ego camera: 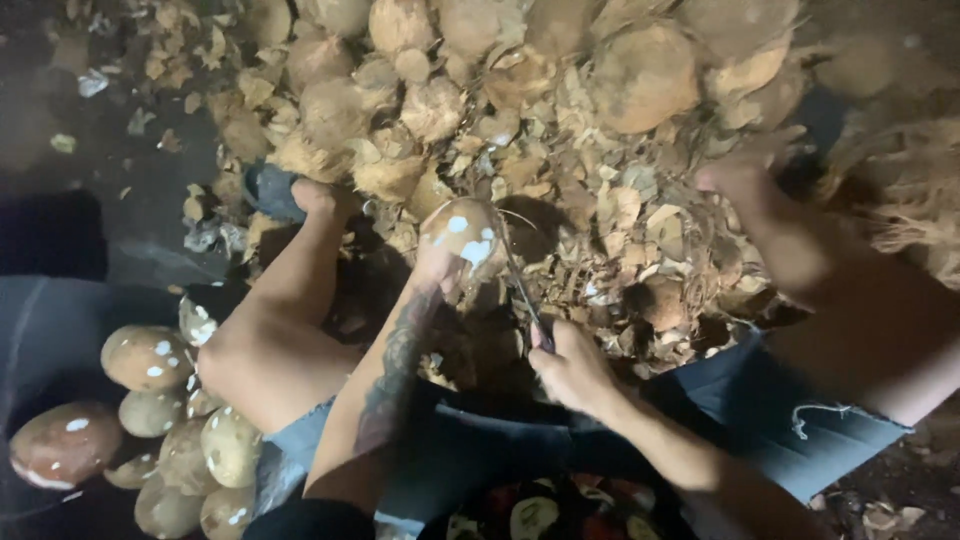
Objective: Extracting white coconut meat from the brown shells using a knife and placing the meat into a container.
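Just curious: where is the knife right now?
In the head view the knife is at centre, gripped by the right hand, its blade against the coconut in the left hand.

From where I watch, the floor [120, 150] is dark, bare ground, dimly lit and strewn with pale scraps. A wide heap of brown husk shavings [600, 200] and rough unpeeled shells [640, 75] covers the upper middle. Light falls warmly there; the left edge sinks into shadow.
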